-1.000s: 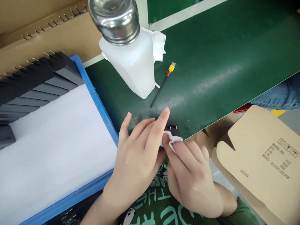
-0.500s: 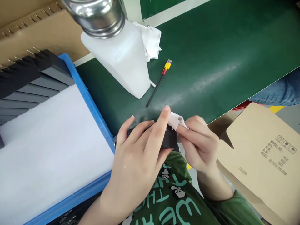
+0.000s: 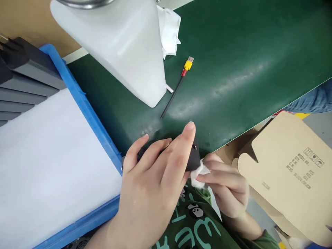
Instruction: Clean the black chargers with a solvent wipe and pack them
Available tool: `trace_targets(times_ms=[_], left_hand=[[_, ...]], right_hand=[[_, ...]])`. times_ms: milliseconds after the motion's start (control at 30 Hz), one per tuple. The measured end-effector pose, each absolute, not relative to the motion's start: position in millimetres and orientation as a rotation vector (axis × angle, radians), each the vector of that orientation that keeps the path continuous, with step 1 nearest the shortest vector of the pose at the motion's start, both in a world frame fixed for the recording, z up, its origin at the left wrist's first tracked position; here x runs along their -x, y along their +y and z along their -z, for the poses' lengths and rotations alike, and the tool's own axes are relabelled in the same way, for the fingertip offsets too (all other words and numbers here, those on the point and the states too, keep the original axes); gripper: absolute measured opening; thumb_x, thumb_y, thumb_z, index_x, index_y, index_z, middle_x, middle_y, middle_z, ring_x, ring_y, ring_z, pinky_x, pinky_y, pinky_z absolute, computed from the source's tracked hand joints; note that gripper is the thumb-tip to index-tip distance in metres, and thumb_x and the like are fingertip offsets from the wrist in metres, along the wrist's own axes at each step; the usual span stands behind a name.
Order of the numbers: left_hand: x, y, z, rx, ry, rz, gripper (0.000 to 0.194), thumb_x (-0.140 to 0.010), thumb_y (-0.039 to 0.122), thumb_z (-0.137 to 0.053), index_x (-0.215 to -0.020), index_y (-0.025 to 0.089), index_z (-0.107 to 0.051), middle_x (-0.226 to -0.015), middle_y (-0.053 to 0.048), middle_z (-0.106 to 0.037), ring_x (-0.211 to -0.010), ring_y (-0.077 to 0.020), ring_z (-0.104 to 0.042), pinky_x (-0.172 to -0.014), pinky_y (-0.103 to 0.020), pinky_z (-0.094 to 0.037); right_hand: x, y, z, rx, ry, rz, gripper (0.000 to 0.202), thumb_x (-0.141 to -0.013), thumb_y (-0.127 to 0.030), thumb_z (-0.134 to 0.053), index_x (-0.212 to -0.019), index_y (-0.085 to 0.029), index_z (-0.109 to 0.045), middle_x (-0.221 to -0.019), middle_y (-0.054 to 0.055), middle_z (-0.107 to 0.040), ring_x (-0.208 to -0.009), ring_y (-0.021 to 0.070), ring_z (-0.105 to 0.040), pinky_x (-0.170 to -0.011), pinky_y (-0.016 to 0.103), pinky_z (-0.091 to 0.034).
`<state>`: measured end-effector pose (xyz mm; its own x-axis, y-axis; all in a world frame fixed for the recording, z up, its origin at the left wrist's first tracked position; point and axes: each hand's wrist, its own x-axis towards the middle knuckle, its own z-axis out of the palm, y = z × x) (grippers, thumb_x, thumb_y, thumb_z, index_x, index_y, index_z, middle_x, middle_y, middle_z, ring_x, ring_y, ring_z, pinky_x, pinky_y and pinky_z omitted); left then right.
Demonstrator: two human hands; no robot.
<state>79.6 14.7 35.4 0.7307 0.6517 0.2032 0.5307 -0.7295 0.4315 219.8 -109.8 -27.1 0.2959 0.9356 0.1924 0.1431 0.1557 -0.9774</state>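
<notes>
My left hand (image 3: 153,180) is closed over a black box-shaped part (image 3: 194,159), and its back hides most of that part. A small metal pin shows at the part's right end. In my right hand (image 3: 228,186) a crumpled white tissue (image 3: 199,176) is pinched between the fingers, touching the lower right corner of the black part. Beyond my hands, a short black cable with a yellow and red USB plug (image 3: 187,65) lies on the green table (image 3: 233,69).
A large translucent white bottle (image 3: 124,52) with a metal top stands ahead, white tissues (image 3: 169,31) beside it. On the left, a blue tray (image 3: 95,128) holds a white sheet and several black parts (image 3: 33,65). An open cardboard box (image 3: 290,173) is at right; a person's jeans (image 3: 308,100) show beyond.
My right hand and the tissue have moved down from the part's upper right end to its lower corner. The left hand keeps its hold. The camera view has shifted slightly.
</notes>
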Motion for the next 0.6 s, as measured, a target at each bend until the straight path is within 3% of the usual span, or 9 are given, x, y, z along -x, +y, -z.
trace_targets(times_ms=[133,233,300,367,467,600], left_hand=[[-70,12,-39,-2.599,0.913,-0.425,0.068,-0.095,0.021,-0.064,-0.155,0.018,-0.031,-0.138,-0.004,-0.066,-0.120,-0.0181,-0.066,-0.126,-0.039,-0.022],[-51,12,-42,-2.548,1.019,-0.449,0.075,-0.095,0.042,-0.066,-0.157,0.032,-0.026,-0.149,0.001,-0.056,-0.129,-0.0237,-0.061,-0.127,-0.047,-0.027],[-36,13,-42,-2.455,1.134,-0.467,0.081,-0.091,0.055,-0.065,-0.158,0.037,-0.022,-0.149,0.003,-0.056,-0.130,-0.0278,-0.060,-0.122,-0.053,-0.036],[-22,16,-40,-2.370,1.237,-0.442,0.090,-0.087,0.062,-0.066,-0.159,0.036,-0.019,-0.150,0.001,-0.055,-0.136,-0.0322,-0.054,-0.114,-0.057,-0.045],[-9,18,-34,-2.315,1.290,-0.381,0.095,-0.083,0.065,-0.069,-0.159,0.031,-0.022,-0.150,-0.006,-0.054,-0.137,-0.0343,-0.054,-0.101,-0.051,-0.055],[-4,18,-28,-2.376,1.243,-0.311,0.081,-0.087,0.058,-0.069,-0.154,0.031,-0.034,-0.142,-0.006,-0.060,-0.130,-0.0306,-0.059,-0.101,-0.043,-0.055]], right_hand=[[-234,-112,27,1.193,-0.931,-0.827,0.030,-0.095,-0.024,-0.045,-0.090,-0.026,-0.074,-0.054,-0.001,-0.051,-0.055,0.0162,-0.044,-0.062,0.036,-0.037],[-251,-98,21,1.283,-0.778,-0.610,0.026,-0.090,-0.020,-0.047,-0.076,-0.023,-0.068,-0.054,-0.002,-0.047,-0.053,0.0154,-0.041,-0.062,0.036,-0.035],[-259,-83,16,1.384,-0.781,-0.564,0.026,-0.086,-0.009,-0.048,-0.079,-0.022,-0.069,-0.066,0.000,-0.050,-0.061,0.0145,-0.045,-0.061,0.033,-0.034],[-264,-67,12,1.494,-0.959,-0.577,0.026,-0.089,-0.008,-0.049,-0.086,-0.022,-0.070,-0.085,0.002,-0.054,-0.078,0.0150,-0.052,-0.069,0.032,-0.040],[-265,-53,8,1.589,-1.337,-0.592,0.024,-0.096,-0.014,-0.046,-0.094,-0.025,-0.067,-0.117,0.005,-0.057,-0.104,0.0194,-0.057,-0.092,0.040,-0.046],[-262,-61,3,1.583,-1.337,-0.454,0.013,-0.093,-0.017,-0.051,-0.094,-0.027,-0.060,-0.131,0.002,-0.058,-0.124,0.0254,-0.052,-0.103,0.048,-0.044]])
